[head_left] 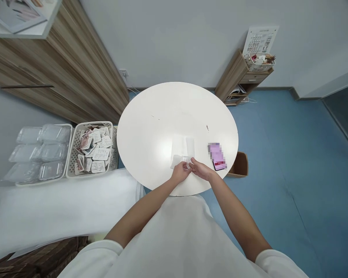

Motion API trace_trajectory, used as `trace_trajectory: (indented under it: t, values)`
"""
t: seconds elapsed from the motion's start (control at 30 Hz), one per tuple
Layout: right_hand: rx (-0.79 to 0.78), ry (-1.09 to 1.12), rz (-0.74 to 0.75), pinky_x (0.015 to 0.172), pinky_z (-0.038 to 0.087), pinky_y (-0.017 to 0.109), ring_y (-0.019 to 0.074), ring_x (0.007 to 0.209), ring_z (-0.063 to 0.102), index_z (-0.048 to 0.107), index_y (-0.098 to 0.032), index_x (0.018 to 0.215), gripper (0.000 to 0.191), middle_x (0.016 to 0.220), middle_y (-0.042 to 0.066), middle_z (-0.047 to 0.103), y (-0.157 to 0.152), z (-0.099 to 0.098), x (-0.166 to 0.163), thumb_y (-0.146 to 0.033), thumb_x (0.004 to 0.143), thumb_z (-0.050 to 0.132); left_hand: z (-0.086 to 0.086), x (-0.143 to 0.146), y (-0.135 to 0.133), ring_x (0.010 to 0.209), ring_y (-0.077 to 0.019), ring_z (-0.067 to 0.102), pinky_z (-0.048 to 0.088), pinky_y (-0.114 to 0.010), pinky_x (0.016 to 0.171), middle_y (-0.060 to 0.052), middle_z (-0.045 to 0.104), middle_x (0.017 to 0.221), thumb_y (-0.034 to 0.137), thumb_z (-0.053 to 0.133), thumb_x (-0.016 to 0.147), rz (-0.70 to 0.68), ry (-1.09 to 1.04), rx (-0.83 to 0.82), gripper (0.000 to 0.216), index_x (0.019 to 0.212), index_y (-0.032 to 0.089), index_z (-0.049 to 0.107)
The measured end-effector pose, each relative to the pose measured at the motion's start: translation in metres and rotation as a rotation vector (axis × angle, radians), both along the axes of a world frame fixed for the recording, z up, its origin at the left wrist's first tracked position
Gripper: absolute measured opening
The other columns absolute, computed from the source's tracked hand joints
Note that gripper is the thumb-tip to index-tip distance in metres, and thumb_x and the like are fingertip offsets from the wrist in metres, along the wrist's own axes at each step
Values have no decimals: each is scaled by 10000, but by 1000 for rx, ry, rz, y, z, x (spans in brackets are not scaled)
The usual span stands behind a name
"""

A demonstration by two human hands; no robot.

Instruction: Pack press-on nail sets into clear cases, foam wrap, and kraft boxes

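Round white table before us: our left hand pinches the near edge of a white sheet; our right hand touches it, grip we cannot tell.

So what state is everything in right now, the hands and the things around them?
left hand: fingertips at the white packet's near edge, grip too small to tell.
right hand: fingertips meeting the left's, same spot.
white packet: flat on the round table.
phone: flat, untouched, right of the hands.
card basket: heaped with loose cards.
cardboard box: on the floor, top open.
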State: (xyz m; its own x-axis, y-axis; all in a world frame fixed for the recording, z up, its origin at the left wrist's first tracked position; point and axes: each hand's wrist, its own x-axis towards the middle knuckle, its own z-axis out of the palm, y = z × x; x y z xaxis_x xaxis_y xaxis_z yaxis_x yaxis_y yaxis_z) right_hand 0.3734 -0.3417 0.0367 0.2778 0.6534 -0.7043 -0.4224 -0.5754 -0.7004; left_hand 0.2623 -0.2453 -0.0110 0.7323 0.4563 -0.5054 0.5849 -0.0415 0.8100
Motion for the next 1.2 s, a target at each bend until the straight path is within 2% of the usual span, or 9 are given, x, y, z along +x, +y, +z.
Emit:
trace_trajectory:
  t: [0.17,0.33,0.4,0.5,0.67,0.8,0.9,1.1,1.2]
  values:
    - [9,41,-106,917,396,368,191,1095,496,406,-239,1238,512,1200,73,516,-4,-2,-10,-513,806,390,-3,5,5,744,-148,586,446,-265,669,-44,623,807,224,541,730,-17,31,61,163,884,171,552]
    - [-42,-703,-152,946,370,385,187,1111,470,463,-213,1189,376,1213,85,500,-22,-25,-23,-295,836,365,-10,5,9,730,-142,588,433,-253,667,-29,630,735,166,525,716,6,62,39,192,907,169,522]
    - [-45,-985,-24,977,335,388,200,1185,393,463,-173,1195,384,1267,111,447,-28,-36,-27,-246,834,354,-10,4,9,732,-141,591,430,-250,662,-26,632,728,174,525,717,24,71,20,228,944,174,499]
    - [-5,-1156,302,985,320,395,222,1266,276,404,-138,1251,428,1355,131,341,-30,-50,-29,-207,830,369,-6,5,9,732,-145,594,430,-258,666,-22,631,720,180,527,715,56,76,16,268,977,180,469]
    - [-5,-1279,605,976,295,429,235,1285,240,365,-167,1280,441,1381,111,308,-19,-60,-22,-139,841,331,7,-4,11,687,-142,593,435,-278,670,-24,621,763,237,544,722,164,66,80,251,959,188,476]
    - [34,-1304,657,972,272,437,252,1280,243,362,-154,1282,446,1377,121,312,-15,-64,-17,-145,836,342,6,-34,10,692,-139,582,449,-288,683,-37,600,803,333,592,697,347,123,72,240,863,183,506]
    - [72,-1283,639,963,277,416,246,1278,245,367,-159,1276,431,1373,110,323,-17,-66,-13,-178,848,324,-3,-51,5,762,-149,584,465,-298,700,-64,586,869,372,608,690,565,195,-78,339,930,169,480]
    - [136,-1241,599,929,322,401,242,1265,266,398,-164,1249,412,1372,94,329,-17,-67,-7,-197,844,333,-17,-21,-4,817,-116,572,488,-258,706,-92,502,1032,302,645,673,969,164,-114,556,1116,178,334]
    - [138,-1223,597,922,336,403,242,1257,279,407,-180,1240,412,1365,88,340,-16,-66,-5,-188,831,359,-16,-4,0,762,-104,573,492,-244,648,-106,487,1041,280,629,688,1010,158,-123,574,1149,179,304]
